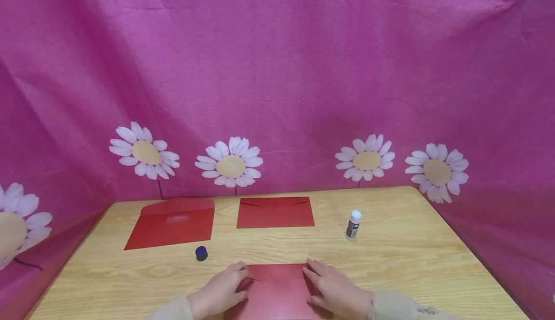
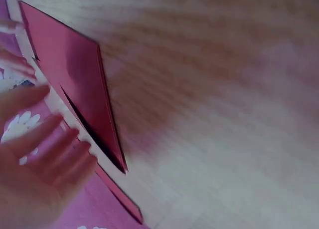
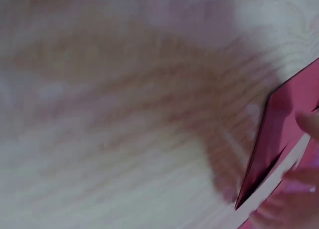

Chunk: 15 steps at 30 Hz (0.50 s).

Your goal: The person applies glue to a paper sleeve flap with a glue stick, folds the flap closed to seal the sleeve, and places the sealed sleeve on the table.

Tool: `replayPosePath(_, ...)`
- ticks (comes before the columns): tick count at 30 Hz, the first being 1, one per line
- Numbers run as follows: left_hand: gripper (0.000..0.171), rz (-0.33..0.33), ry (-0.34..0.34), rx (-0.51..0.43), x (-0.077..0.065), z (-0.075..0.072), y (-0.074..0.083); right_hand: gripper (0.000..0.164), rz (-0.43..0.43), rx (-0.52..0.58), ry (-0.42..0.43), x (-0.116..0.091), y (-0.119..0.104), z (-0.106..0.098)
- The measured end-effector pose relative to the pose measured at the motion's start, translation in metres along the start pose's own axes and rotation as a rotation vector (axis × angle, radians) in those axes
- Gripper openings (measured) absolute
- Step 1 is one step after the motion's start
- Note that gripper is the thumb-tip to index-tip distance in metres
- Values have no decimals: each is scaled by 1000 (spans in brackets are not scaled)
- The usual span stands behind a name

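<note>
A red envelope (image 1: 279, 293) lies at the front of the table between both hands, its flap folded over at the far side. My left hand (image 1: 223, 288) is at its left edge, fingertips at the far left corner. At the opposite edge, my right hand (image 1: 336, 288) has its fingers spread along the far right corner. The left wrist view shows the left hand (image 2: 45, 169) with extended fingers beside the envelope (image 2: 75, 64), whose flap stands slightly away from the body. Only part of the right hand (image 3: 289, 206) and the envelope (image 3: 281, 129) shows in the right wrist view.
Farther back on the wooden table (image 1: 390, 252) lie a red envelope with its flap up (image 1: 173, 228) and another with its flap down (image 1: 275, 216). A dark blue cap (image 1: 201, 253) sits left; a glue stick (image 1: 353, 224) stands right. A pink flowered cloth (image 1: 295, 93) hangs behind.
</note>
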<state>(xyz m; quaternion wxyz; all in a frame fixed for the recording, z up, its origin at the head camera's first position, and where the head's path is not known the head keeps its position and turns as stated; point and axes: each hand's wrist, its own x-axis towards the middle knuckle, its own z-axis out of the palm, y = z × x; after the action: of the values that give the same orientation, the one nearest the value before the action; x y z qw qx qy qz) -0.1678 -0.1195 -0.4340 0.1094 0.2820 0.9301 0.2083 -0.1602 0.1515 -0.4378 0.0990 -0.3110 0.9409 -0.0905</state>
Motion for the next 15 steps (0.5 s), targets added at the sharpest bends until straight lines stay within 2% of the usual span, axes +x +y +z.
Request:
replayPosePath(3, 27, -102, 133, -172, -4, -1, 2, 52, 126, 246, 85, -3, -1, -3)
replayPosePath(5, 31, -215, 202, -324, -7, -3, 3, 48, 209, 432, 174, -6, -2, -5)
replayPosePath(7, 36, -328, 240, -476, -9, -7, 4, 42, 302, 609, 251, -7, -1, -7)
replayPosePath(10, 43, -489, 236, -658, -12, -11, 6, 37, 456, 795, 313, -9, 0, -10)
replayPosePath(13, 47, -619, 184, -778, -14, -12, 7, 38, 612, 933, 298, -10, 0, -12)
replayPosePath(15, 50, -693, 144, -845, -16, -12, 8, 39, 676, 1001, 278, -12, -1, -12)
